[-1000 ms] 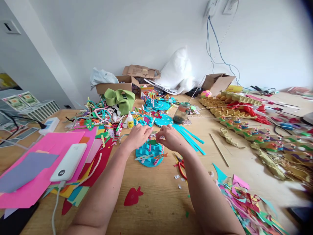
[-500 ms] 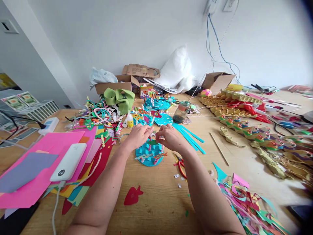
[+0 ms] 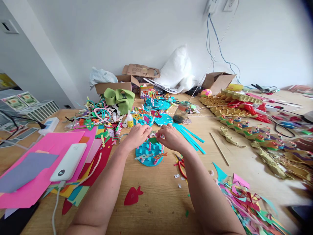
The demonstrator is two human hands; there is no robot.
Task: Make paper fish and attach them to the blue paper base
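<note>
A round blue craft base (image 3: 146,150) with raised blue bumps sits on the table in front of me. Pink-and-white twisted posts stand on it, carrying paper fish: a pale spotted fish (image 3: 144,157) and an orange fish (image 3: 160,156) at the near side. At the base's far left, my left hand (image 3: 139,133) is closed, its fingers pressed together. Facing it, my right hand (image 3: 168,135) is closed with curled fingertips beside a green paper piece (image 3: 153,140). What either hand pinches is hidden behind the fingers.
A red paper fish (image 3: 133,195) lies near me. Red-handled pliers (image 3: 181,167) rest by my right forearm. Blue strips (image 3: 189,137), a glass jar (image 3: 181,112) and a glue bottle (image 3: 130,120) stand or lie beyond. Coloured paper with a power bank (image 3: 69,162) is left; paper scraps (image 3: 246,202) right.
My fingertips have shifted very slightly above the blue base, the right ones beside the green piece. Everything else stays where it was.
</note>
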